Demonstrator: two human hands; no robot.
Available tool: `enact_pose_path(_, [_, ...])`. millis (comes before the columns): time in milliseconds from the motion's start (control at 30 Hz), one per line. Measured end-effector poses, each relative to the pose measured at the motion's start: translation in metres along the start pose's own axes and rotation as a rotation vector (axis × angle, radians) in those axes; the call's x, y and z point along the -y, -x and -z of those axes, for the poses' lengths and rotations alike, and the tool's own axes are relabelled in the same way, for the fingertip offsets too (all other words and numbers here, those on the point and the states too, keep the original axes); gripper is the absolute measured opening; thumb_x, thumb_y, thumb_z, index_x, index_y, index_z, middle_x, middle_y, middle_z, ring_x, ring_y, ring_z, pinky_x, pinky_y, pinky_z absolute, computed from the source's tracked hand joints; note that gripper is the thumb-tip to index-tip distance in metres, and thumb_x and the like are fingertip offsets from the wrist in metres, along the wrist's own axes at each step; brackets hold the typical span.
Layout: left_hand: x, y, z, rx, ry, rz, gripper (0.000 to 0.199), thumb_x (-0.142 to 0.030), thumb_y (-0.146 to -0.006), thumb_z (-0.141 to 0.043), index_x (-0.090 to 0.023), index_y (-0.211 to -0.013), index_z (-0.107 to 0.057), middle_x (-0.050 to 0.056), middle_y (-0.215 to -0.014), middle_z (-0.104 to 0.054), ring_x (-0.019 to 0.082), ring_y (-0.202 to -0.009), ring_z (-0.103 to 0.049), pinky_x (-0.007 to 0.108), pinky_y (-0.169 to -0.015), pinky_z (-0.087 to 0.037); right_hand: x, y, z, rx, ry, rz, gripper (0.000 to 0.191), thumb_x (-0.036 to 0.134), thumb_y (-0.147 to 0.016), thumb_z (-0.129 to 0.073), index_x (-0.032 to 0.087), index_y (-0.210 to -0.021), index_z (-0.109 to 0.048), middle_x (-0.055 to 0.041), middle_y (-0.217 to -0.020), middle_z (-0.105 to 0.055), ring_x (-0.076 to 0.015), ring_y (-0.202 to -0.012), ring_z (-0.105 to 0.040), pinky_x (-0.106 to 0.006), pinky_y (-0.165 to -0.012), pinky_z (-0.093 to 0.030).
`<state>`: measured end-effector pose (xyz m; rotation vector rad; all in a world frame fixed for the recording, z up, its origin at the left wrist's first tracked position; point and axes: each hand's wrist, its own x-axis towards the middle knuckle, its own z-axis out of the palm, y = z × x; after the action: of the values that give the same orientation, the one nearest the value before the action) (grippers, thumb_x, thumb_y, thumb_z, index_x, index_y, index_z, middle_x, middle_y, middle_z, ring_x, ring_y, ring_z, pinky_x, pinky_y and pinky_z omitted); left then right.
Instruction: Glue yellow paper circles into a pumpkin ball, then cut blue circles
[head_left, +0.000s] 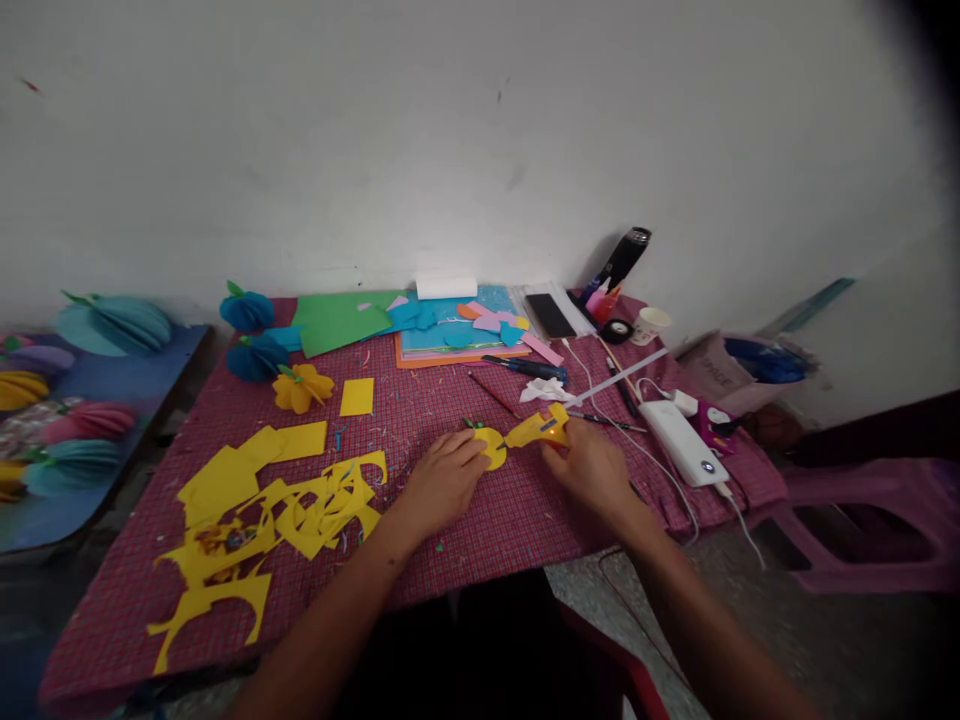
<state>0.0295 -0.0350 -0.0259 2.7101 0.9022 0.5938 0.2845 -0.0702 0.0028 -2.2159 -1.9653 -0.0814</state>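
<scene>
My right hand (592, 460) is closed around a yellow glue gun (538, 430), its nozzle pointing left. The nozzle tip meets or nearly meets the edge of a round yellow paper piece (492, 449) on the cloth. A bit of green shows at that piece's upper left. My left hand (448, 475) lies over the left part of the yellow piece, fingers on it, pressing or gripping it; the fingertips are partly hidden. Just beyond the glue gun sits a crumpled white tissue (543, 390).
Yellow paper scraps (322, 505) spread over the left of the table. Finished paper shapes (302, 388) stand behind them. Scissors (525, 368), a phone (550, 316), a black flask (628, 257) and a paper cup (651, 324) lie farther back. A white power bank (681, 442) with cables is at right.
</scene>
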Motion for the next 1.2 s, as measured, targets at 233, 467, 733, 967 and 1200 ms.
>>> enact_pose_path(233, [0.002,0.000,-0.003,0.013,-0.005,-0.007,0.026,-0.017,-0.096,-0.050,-0.024,-0.117,-0.063,0.005,-0.126,-0.064,0.025,-0.134,-0.046,0.048,-0.111,-0.040,-0.003,-0.003,-0.001,-0.046,0.053,0.134,0.020,0.036,-0.091,-0.056,0.016,-0.095,-0.060,-0.0093,-0.095,-0.067,-0.0243,-0.085,-0.062,-0.032,-0.069,-0.037])
enact_pose_path(467, [0.001,0.000,-0.002,0.013,-0.001,0.007,0.027,-0.016,-0.097,-0.048,-0.025,-0.117,-0.063,0.004,-0.126,-0.064,0.025,-0.134,-0.046,0.047,-0.112,-0.039,0.004,-0.008,-0.003,-0.097,0.063,0.149,0.021,0.033,-0.094,-0.053,0.015,-0.102,-0.061,-0.0105,-0.095,-0.066,-0.0246,-0.086,-0.059,-0.032,-0.071,-0.036])
enact_pose_path(733, [0.003,0.000,-0.004,0.026,-0.013,-0.012,0.026,-0.018,-0.097,-0.049,-0.023,-0.119,-0.063,0.005,-0.128,-0.063,0.025,-0.134,-0.045,0.046,-0.112,-0.038,0.003,-0.006,0.005,-0.145,0.068,0.204,0.020,0.030,-0.092,-0.055,0.015,-0.102,-0.065,-0.0096,-0.090,-0.066,-0.0229,-0.079,-0.058,-0.031,-0.067,-0.036])
enact_pose_path(967, [0.004,0.001,-0.005,0.027,-0.016,-0.010,0.027,-0.018,-0.098,-0.048,-0.024,-0.120,-0.063,0.004,-0.129,-0.063,0.025,-0.134,-0.045,0.047,-0.112,-0.038,0.002,-0.003,0.018,-0.161,0.111,0.313,0.019,0.028,-0.091,-0.058,0.017,-0.102,-0.068,-0.0092,-0.088,-0.067,-0.0224,-0.076,-0.058,-0.032,-0.068,-0.038])
enact_pose_path(1200, [0.005,0.001,-0.006,0.015,-0.015,-0.009,0.027,-0.018,-0.096,-0.051,-0.023,-0.119,-0.064,0.005,-0.131,-0.063,0.026,-0.133,-0.046,0.047,-0.110,-0.039,-0.004,0.001,0.027,-0.183,0.078,0.244,0.022,0.029,-0.090,-0.059,0.016,-0.106,-0.067,-0.0085,-0.093,-0.068,-0.0229,-0.080,-0.061,-0.032,-0.068,-0.038])
